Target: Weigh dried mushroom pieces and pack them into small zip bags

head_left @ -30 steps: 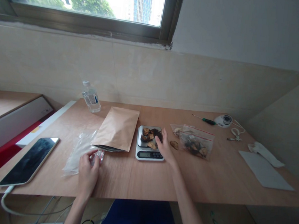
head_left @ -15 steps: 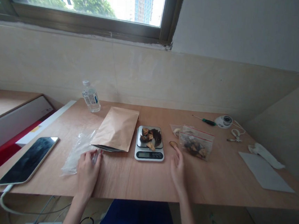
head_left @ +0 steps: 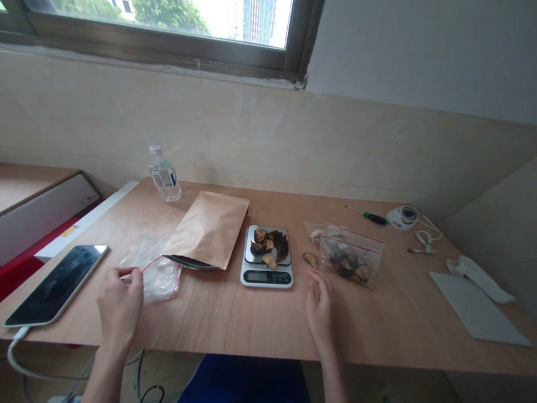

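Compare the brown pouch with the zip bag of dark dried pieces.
The brown pouch is opaque; the zip bag is clear, showing its contents. The pouch looks larger than the zip bag. The pouch lies left of the scale, the zip bag right. Both lie on the table.

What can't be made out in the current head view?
Reading on the digital scale: head view, too small.
Inside of the kraft pouch: head view, hidden by its upper panel.
Whether the left hand pinches the clear zip bag: head view, the hand covers the spot.
Print on the plastic bottle: head view, too small.
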### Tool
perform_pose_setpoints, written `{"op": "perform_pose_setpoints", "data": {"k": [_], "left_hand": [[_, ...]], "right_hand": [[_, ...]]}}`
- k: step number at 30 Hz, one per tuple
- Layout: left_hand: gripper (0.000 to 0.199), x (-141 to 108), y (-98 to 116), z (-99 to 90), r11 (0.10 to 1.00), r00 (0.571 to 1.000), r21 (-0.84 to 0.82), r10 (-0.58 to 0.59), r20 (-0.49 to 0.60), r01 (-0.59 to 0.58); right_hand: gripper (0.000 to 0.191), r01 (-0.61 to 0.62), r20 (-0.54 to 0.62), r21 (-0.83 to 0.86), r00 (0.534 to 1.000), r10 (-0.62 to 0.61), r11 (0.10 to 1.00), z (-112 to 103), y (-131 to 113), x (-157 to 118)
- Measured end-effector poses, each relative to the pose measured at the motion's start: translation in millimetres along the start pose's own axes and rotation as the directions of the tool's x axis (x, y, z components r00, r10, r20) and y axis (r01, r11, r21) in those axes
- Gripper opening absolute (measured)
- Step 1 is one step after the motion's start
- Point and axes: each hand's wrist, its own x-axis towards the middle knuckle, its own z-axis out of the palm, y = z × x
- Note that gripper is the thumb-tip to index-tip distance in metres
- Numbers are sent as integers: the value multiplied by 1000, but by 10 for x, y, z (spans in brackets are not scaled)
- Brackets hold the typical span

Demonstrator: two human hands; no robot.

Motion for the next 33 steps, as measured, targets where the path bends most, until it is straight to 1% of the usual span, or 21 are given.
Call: {"op": "perform_pose_setpoints", "data": {"k": [3,4,7,9,10,13,17,19,22,25,28,30,33], "left_hand": [[21,-22,109,-118,998,994,-48,-56,-95,52],[22,-45,161,-160,996,988,-74,-60,-140,51],[24,-159,346,-270,990,962,-135,-4,-272,-34],[27,-267,477,-314,979,956,-178,40,-291,-95],[26,-326,538,-323,973,946,-196,55,-320,-123],[26,-503,672,-299,944,945,-244,147,-292,-222],[24,-683,723,-210,902,940,-305,236,-247,-306],[23,-741,714,-178,885,941,-338,257,-219,-320],[22,-795,692,-158,876,947,-365,263,-186,-315],[21,-816,673,-155,875,953,-381,253,-166,-299],[21,-812,658,-153,876,958,-390,240,-157,-283],[21,-803,647,-153,879,960,-388,236,-153,-278],[22,-795,627,-155,881,964,-391,227,-139,-264]], "right_hand": [[25,49,20,-65,999,-48,997,-6,-77,2],[24,67,35,-93,997,-64,993,2,-113,4],[23,124,98,-181,989,-108,976,70,-250,19],[24,174,144,-226,979,-144,959,152,-356,45],[25,203,166,-243,972,-166,948,198,-410,65],[27,289,226,-297,947,-227,910,334,-558,150],[23,358,284,-379,922,-261,853,442,-665,266],[18,376,299,-396,916,-269,838,458,-669,300],[15,388,300,-384,911,-284,838,446,-641,317],[14,369,276,-370,920,-279,853,392,-614,301],[13,341,244,-358,933,-265,869,275,-588,270],[14,306,180,-349,950,-257,886,154,-537,254],[19,206,23,-345,977,-212,916,-63,-380,259]]}}
